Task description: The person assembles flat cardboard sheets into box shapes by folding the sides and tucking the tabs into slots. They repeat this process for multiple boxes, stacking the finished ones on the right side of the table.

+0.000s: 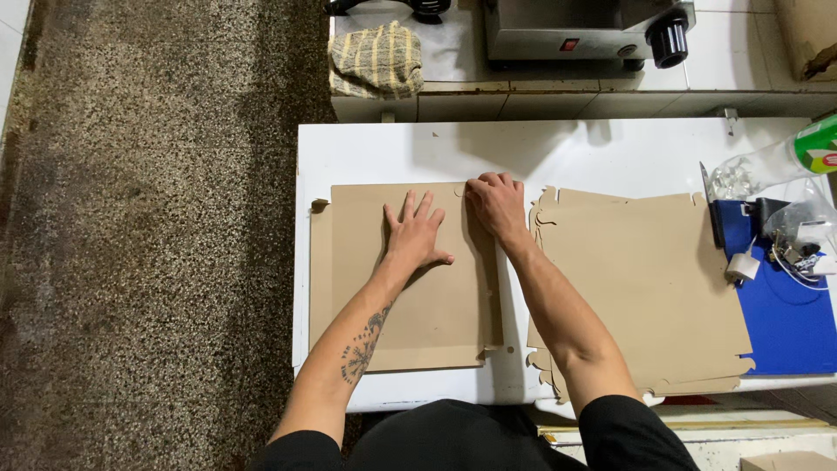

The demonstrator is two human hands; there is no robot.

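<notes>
Head view: left hand (pixel 417 235), fingers spread, flattens the flat brown cardboard box blank (pixel 405 301); right hand (pixel 497 208), fingers curled, presses its top edge; keep pressure even.

Flat brown cardboard box blank (pixel 410 296), unprinted, die-cut with small tabs at its corners, lying flat on the left part of the white surface (pixel 523 153), right-hand panel folded over along a crease, edges roughly square to the surface's front edge.

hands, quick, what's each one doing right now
Left hand: open, fingers spread, pressed flat on the cardboard sheet.
Right hand: fingers curled, pressing the sheet's far edge; holds nothing.
</notes>
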